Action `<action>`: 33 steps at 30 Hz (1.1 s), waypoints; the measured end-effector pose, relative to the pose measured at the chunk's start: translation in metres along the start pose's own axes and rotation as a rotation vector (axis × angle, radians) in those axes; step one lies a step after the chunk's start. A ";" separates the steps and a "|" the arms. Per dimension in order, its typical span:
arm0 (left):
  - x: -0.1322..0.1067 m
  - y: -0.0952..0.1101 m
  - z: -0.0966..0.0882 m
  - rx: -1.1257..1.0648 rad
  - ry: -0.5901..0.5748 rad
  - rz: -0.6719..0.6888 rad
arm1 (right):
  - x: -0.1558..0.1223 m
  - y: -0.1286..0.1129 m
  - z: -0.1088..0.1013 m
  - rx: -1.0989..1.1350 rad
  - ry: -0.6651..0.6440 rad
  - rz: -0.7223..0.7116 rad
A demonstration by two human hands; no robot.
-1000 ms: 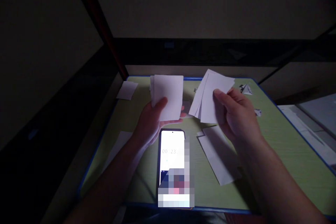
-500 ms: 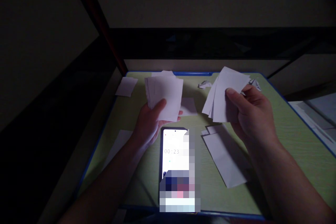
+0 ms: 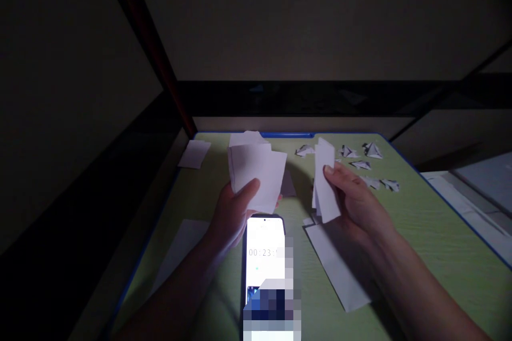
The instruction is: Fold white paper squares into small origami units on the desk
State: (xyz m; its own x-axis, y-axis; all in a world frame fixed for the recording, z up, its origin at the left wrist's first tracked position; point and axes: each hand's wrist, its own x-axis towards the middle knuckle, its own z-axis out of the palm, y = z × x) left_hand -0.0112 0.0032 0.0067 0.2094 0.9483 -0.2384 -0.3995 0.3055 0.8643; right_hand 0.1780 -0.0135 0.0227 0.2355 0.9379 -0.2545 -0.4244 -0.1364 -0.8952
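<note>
My left hand (image 3: 236, 208) is closed on a fanned stack of white paper pieces (image 3: 256, 168), thumb on top and fingertips showing at the right edge. To the right, my right hand (image 3: 360, 197) pinches a smaller bundle of paper slips (image 3: 326, 186), turned nearly edge-on. Both bundles are held above the table, apart from each other. Below and between the hands, a phone (image 3: 264, 256) lies with a lit timer on its screen; its lower part is blurred out. Under my right hand lies a larger white sheet (image 3: 340, 261).
Several folded paper pieces (image 3: 372, 150) sit at the far right of the green table (image 3: 432, 256). A paper piece (image 3: 194, 154) lies at the far left corner, and another sheet (image 3: 180, 248) is partly under my left forearm. White items (image 3: 480, 192) stand beyond the right edge.
My right hand has turned its paper bundle from facing me to nearly edge-on and moved inward. The view has tilted up, uncovering the folded pieces. My left hand still grips its stack.
</note>
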 end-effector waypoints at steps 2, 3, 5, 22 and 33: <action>-0.001 -0.004 0.000 0.042 0.021 0.038 | -0.004 0.007 0.007 0.023 -0.054 0.041; -0.001 -0.007 0.000 0.070 0.029 0.059 | -0.007 0.011 0.012 0.026 -0.093 0.056; -0.002 -0.011 0.000 0.122 0.030 0.085 | -0.011 0.017 0.018 0.014 -0.149 0.079; -0.006 -0.007 0.005 0.059 0.074 -0.035 | -0.008 0.005 0.011 0.053 -0.083 0.083; -0.004 -0.018 0.001 0.201 -0.024 0.078 | -0.013 0.025 0.021 -0.001 -0.110 0.033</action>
State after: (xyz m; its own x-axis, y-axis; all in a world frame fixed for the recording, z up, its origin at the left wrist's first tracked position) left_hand -0.0043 -0.0063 -0.0074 0.2066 0.9655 -0.1586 -0.2303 0.2055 0.9512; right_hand 0.1463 -0.0226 0.0112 0.1243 0.9622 -0.2425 -0.4297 -0.1680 -0.8872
